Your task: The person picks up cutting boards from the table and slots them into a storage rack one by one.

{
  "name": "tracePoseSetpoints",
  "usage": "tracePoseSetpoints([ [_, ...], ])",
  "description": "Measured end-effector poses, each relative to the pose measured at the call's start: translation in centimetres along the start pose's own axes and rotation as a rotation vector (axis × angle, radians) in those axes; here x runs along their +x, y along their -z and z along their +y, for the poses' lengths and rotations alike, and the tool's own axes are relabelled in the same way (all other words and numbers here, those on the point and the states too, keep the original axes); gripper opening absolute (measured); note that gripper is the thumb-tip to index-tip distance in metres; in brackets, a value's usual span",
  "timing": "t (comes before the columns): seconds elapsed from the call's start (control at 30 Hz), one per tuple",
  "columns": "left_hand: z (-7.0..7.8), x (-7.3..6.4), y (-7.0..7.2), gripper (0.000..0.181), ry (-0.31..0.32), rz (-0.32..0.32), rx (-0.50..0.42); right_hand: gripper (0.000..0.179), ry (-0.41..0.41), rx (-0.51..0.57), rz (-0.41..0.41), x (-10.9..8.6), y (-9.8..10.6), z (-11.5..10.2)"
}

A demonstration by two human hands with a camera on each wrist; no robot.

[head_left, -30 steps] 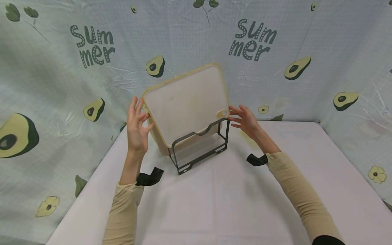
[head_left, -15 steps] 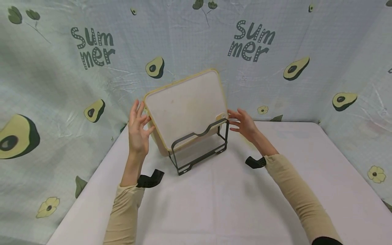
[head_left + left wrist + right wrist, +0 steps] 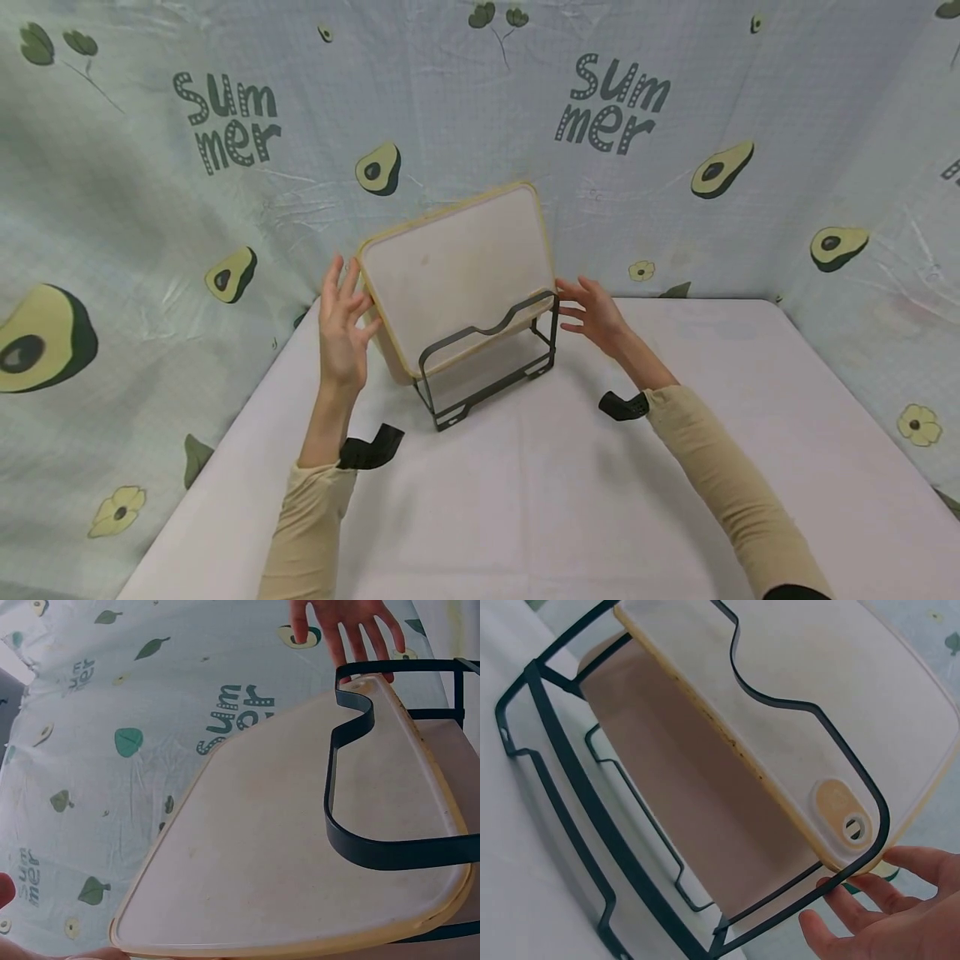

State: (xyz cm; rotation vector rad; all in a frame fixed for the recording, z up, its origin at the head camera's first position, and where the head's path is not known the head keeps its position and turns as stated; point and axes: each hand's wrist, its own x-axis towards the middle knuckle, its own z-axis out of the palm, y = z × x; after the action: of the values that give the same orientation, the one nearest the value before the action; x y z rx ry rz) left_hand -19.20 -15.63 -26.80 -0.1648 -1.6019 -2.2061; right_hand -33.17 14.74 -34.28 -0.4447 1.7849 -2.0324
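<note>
A white cutting board with a yellow edge leans at a slant in a dark metal rack, behind its wavy front bar. Its lower edge sits above the base of the rack. At its left edge, my left hand touches it with spread, fairly straight fingers; only parts of that hand enter the left wrist view. My right hand is at the lower right corner, its extended fingertips against the board's edge beside the hole. Behind stands a pinkish-beige board, mostly hidden in the head view.
A white-covered table carries the rack. Close behind it hangs a pale curtain printed with avocados and lettering. Black wrist mounts stick out from both forearms.
The white cutting board has come down lower behind the rack's front bar, so its hole end is now hidden by the bar in the head view. Both hands moved down with it.
</note>
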Motion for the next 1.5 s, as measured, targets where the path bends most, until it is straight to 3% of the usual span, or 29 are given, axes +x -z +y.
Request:
tracePoseSetpoints([
  [0.33, -0.7, -0.7, 0.2, 0.060, 0.019, -0.003, 0.022, 0.060, -0.005, 0.024, -0.003, 0.1, 0.0, 1.4],
  [0.6, -1.2, -1.2, 0.2, 0.061, 0.015, -0.001, 0.032, 0.067, 0.083, -0.010, -0.059, 1.1, 1.7, 4.3],
  [0.87, -1.8, -1.5, 0.3, 0.062, 0.025, 0.001, 0.036, 0.062, -0.013, 0.080, 0.023, 0.1, 0.2, 3.5],
  [1.5, -3.5, -2.7, 0.7, 0.062, 0.041, 0.027, 0.111, 0.062, -0.075, 0.140, 0.030, -0.2, 0.2, 5.3],
])
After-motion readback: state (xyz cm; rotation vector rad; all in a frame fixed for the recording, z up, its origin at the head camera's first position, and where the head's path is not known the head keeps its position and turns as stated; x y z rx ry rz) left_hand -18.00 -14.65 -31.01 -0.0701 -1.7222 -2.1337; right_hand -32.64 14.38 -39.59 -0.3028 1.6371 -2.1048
